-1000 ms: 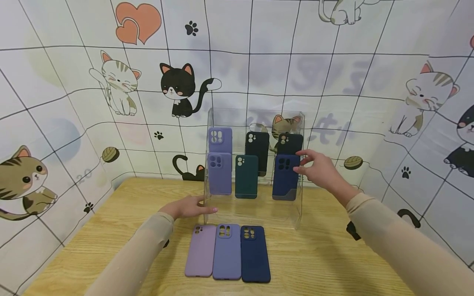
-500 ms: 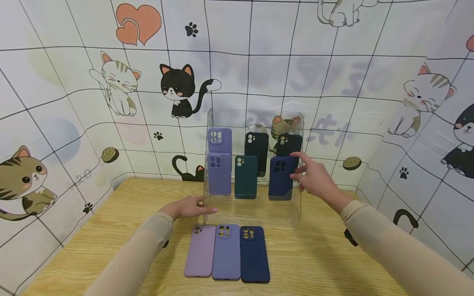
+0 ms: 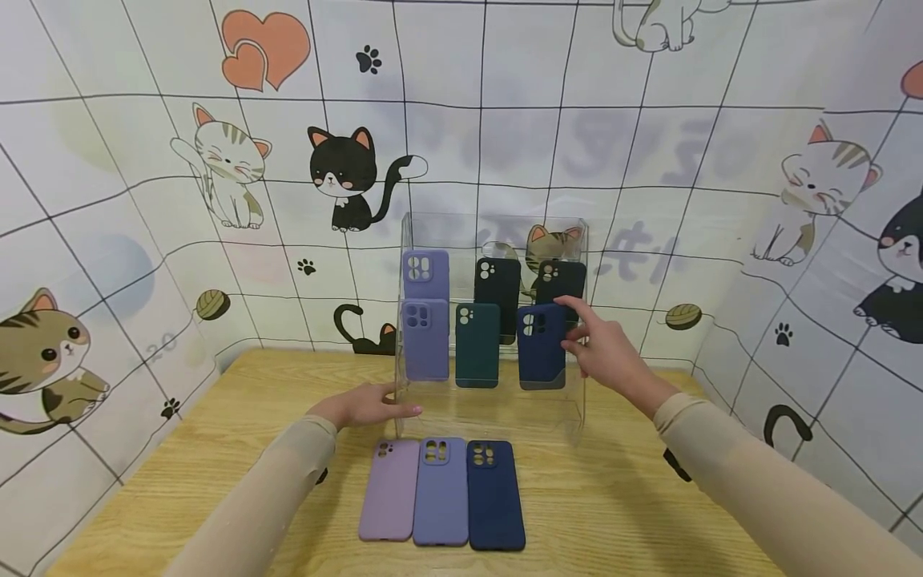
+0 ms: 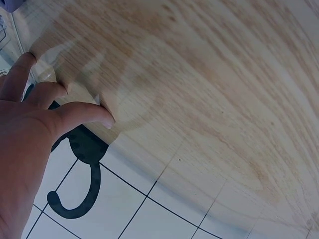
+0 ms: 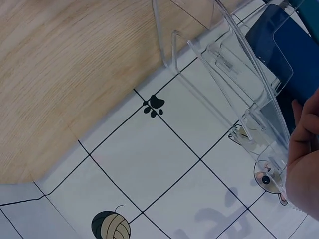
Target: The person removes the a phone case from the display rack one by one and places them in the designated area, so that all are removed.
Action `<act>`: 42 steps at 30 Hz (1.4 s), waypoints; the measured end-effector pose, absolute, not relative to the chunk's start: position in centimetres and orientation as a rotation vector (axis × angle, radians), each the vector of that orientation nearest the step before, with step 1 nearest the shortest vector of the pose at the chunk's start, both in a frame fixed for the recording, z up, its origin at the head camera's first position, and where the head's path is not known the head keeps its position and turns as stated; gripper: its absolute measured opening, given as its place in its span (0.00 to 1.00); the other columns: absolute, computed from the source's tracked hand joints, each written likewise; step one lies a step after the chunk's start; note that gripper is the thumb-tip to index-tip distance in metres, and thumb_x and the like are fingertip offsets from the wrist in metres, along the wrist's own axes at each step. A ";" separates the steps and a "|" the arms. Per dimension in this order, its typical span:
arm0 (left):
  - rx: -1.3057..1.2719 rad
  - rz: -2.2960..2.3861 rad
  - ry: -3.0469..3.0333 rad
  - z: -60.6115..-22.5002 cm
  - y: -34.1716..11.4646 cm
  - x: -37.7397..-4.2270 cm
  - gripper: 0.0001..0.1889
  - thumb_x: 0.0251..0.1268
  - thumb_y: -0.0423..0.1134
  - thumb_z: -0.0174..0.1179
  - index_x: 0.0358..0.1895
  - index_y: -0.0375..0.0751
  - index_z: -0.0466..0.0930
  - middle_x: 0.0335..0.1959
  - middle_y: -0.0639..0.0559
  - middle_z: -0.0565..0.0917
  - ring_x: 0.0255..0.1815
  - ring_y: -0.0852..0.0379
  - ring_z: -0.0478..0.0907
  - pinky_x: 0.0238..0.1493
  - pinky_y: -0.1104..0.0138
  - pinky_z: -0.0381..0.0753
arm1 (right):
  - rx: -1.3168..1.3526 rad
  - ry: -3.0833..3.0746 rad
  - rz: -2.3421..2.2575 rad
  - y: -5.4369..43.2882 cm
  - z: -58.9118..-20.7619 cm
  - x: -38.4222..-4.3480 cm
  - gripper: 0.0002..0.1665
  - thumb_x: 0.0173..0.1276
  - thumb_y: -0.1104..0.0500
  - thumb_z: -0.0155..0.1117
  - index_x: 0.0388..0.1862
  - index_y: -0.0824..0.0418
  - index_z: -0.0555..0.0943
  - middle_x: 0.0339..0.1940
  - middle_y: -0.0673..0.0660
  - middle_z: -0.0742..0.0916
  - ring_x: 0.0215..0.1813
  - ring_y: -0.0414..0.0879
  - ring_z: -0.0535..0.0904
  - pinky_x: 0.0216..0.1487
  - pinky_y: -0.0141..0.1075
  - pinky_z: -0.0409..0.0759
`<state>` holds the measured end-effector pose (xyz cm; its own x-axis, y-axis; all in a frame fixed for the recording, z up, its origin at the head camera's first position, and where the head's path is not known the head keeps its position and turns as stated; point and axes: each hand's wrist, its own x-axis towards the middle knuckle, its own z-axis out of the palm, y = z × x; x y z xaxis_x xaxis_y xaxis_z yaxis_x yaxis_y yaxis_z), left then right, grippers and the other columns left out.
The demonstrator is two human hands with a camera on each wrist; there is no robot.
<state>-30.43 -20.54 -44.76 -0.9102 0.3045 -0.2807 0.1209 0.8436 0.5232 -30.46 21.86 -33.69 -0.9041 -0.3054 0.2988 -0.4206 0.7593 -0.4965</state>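
A clear acrylic stand [image 3: 583,385] stands on the table, holding phone cases in tiers. My right hand [image 3: 604,346] pinches a navy phone case [image 3: 541,349] at its upper right edge; the case is upright in the front tier. In the right wrist view that case [image 5: 299,59] lies behind a clear lip, with part of my hand [image 5: 309,149] on it. To its left are a dark green case [image 3: 477,344] and a lavender case [image 3: 425,340]. My left hand [image 3: 366,403] rests by the stand's lower left side, thumb extended, fingertips partly hidden.
Behind are a lavender case [image 3: 425,272] and two black cases, one in the middle [image 3: 497,292] and one at right. A pink-purple case [image 3: 389,490], a lavender case [image 3: 441,493] and a navy case [image 3: 496,497] lie on the wooden table [image 3: 613,513]. A cat-print cloth backs it.
My right hand has moved left along the front tier with the navy case, away from the stand's right wall. My left hand has stayed in place.
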 end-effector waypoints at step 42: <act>0.322 0.712 2.673 -45.1 -20.7 -30.8 0.59 0.60 0.86 0.52 0.87 0.53 0.55 0.85 0.41 0.64 0.86 0.34 0.60 0.82 0.36 0.63 | 0.545 -2.605 0.850 22.4 -29.8 -28.0 0.43 0.77 0.66 0.66 0.84 0.46 0.62 0.43 0.66 0.94 0.27 0.49 0.85 0.24 0.38 0.70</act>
